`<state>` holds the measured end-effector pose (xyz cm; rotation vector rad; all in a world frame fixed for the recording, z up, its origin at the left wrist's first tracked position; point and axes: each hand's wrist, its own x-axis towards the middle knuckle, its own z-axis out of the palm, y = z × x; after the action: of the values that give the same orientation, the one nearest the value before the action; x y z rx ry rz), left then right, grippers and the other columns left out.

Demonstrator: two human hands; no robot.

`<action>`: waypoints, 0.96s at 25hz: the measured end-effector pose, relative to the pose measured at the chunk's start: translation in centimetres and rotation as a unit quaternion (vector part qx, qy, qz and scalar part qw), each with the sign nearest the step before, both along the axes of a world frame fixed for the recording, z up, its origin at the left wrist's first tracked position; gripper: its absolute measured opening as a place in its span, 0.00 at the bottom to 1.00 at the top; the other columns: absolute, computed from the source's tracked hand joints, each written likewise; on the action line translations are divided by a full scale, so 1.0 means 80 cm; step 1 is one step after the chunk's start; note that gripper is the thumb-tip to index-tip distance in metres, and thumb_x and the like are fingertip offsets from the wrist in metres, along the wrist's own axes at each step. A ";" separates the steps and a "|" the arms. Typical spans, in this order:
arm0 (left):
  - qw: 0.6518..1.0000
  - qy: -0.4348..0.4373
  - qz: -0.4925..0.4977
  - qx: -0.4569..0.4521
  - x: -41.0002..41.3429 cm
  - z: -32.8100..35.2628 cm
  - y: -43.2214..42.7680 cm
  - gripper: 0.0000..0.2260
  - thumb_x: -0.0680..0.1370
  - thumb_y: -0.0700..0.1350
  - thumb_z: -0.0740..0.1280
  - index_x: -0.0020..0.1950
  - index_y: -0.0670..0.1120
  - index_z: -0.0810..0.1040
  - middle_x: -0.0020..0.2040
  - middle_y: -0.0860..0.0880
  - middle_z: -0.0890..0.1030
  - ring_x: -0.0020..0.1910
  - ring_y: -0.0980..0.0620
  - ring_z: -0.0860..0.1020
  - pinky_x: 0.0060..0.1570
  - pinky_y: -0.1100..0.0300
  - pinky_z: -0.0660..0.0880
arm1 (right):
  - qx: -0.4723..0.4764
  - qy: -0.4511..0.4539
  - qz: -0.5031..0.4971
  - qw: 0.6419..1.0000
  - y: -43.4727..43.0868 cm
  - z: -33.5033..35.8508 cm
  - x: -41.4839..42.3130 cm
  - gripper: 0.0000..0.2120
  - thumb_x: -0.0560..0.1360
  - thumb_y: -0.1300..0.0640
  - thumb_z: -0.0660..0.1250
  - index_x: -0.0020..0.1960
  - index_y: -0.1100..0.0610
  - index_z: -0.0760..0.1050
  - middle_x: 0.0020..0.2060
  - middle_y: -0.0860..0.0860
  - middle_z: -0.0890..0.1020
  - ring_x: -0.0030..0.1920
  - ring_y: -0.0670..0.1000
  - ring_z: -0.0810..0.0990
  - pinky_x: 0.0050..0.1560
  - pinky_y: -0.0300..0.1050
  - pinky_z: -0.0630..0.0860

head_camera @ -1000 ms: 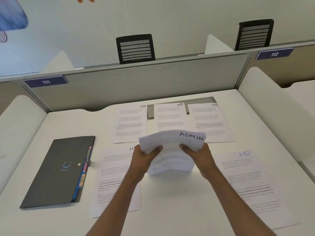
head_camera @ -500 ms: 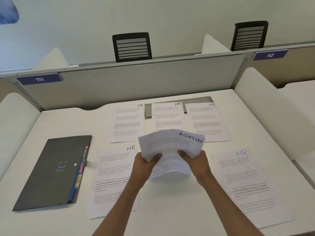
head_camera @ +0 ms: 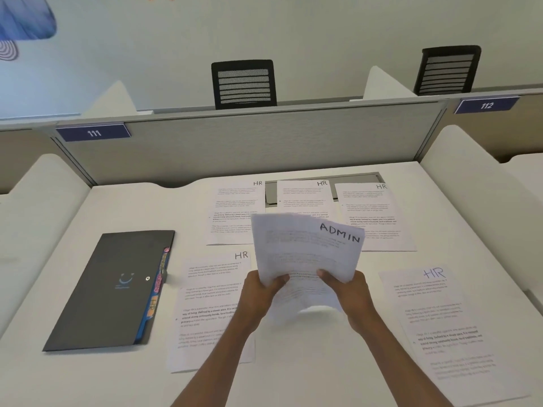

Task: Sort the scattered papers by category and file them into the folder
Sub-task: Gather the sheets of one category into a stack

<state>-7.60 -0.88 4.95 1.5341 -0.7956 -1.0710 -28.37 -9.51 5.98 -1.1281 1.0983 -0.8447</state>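
Storage is provided by a dark grey folder [head_camera: 111, 289], which is laid closed on the left part of the white desk [head_camera: 88, 377], with its long axis run from the near left towards the far right. Coloured divider tabs [head_camera: 158, 286] are seen sticking out along its right edge, one lettered HR; what else is kept inside cannot be told. A stack of papers [head_camera: 305, 254] is held up above the middle of the desk, clear of the surface, and the word ADMIN is handwritten in black at the top right corner of the front sheet. The sheets are white with printed paragraphs, somewhat blurred, and the lower edge is curled. The long axis of the stack is pointed away from the person, with the headed end raised towards the grey partition [head_camera: 235, 142] and leaned a little to the right. The lower left edge is gripped by the left hand [head_camera: 261, 298], thumb laid on the front and fingers curled behind; the lower right edge is gripped in the same way by the right hand [head_camera: 349, 295]. Five single sheets headed HR are spread flat around it: a near left sheet [head_camera: 211, 304] just beside the folder, a near right sheet [head_camera: 440, 324], and a far row of three [head_camera: 379, 218] partly hidden by the stack.
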 end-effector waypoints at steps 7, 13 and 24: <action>0.991 0.118 0.066 0.011 0.084 0.012 0.049 0.16 0.73 0.49 0.81 0.58 0.45 0.87 0.55 0.43 0.89 0.52 0.40 0.88 0.48 0.49 0.86 | 0.024 0.011 0.102 0.994 0.020 0.011 0.061 0.11 0.79 0.55 0.73 0.61 0.54 0.83 0.54 0.51 0.89 0.53 0.54 0.89 0.51 0.49 0.85; 0.991 0.127 0.033 0.039 0.138 -0.006 0.121 0.18 0.76 0.47 0.79 0.65 0.48 0.83 0.60 0.49 0.88 0.58 0.46 0.87 0.56 0.49 0.84 | -0.007 0.078 0.072 0.994 0.077 -0.011 0.129 0.05 0.82 0.61 0.69 0.51 0.56 0.84 0.44 0.46 0.90 0.42 0.44 0.88 0.37 0.31 0.78; 0.839 -0.421 0.137 0.316 0.322 -0.044 0.179 0.30 0.81 0.57 0.69 0.79 0.45 0.67 0.78 0.38 0.70 0.77 0.35 0.67 0.75 0.39 0.66 | -0.015 0.120 0.040 0.992 0.132 -0.031 0.190 0.06 0.82 0.60 0.68 0.49 0.54 0.83 0.43 0.44 0.89 0.40 0.43 0.87 0.35 0.29 0.76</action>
<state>18.18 13.44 1.46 2.6831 -0.7747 -0.3966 -13.17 1.08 3.47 -1.3155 1.2318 -0.6771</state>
